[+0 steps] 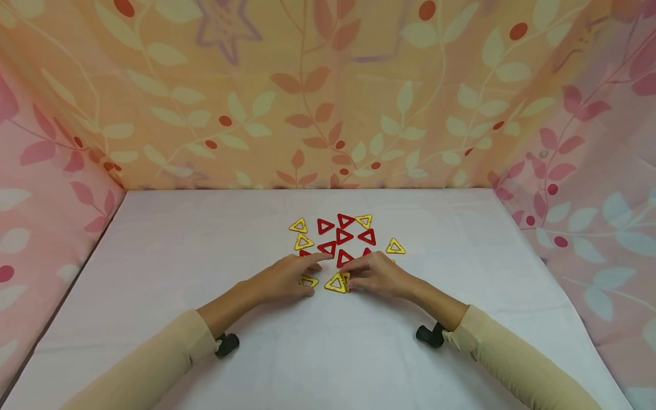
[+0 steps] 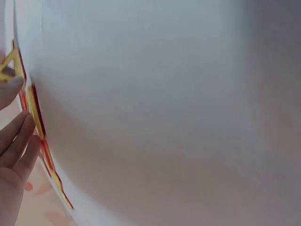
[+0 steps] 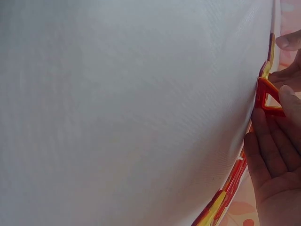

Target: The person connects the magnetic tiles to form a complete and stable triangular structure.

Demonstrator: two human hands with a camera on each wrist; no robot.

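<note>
My right hand (image 1: 381,274) pinches a triangle tile between thumb and fingers at the near side of a group of flat triangles. In the right wrist view this held triangle tile (image 3: 263,101) shows a red face and stands tilted up; from the left wrist its visible face is yellow. Beside it in the head view lies a yellow triangle tile (image 1: 328,287). My left hand (image 1: 284,279) is spread low over the group's left side, index fingertip right at a red triangle tile (image 1: 328,247). Another yellow triangle tile (image 1: 308,282) is partly hidden between its thumb and fingers.
Several red triangles, such as one red tile (image 1: 344,236), lie in the middle of the group. Yellow ones flank them, including a yellow tile (image 1: 395,246) at the right. The white-covered table (image 1: 179,256) meets a patterned curtain (image 1: 328,114) at the back.
</note>
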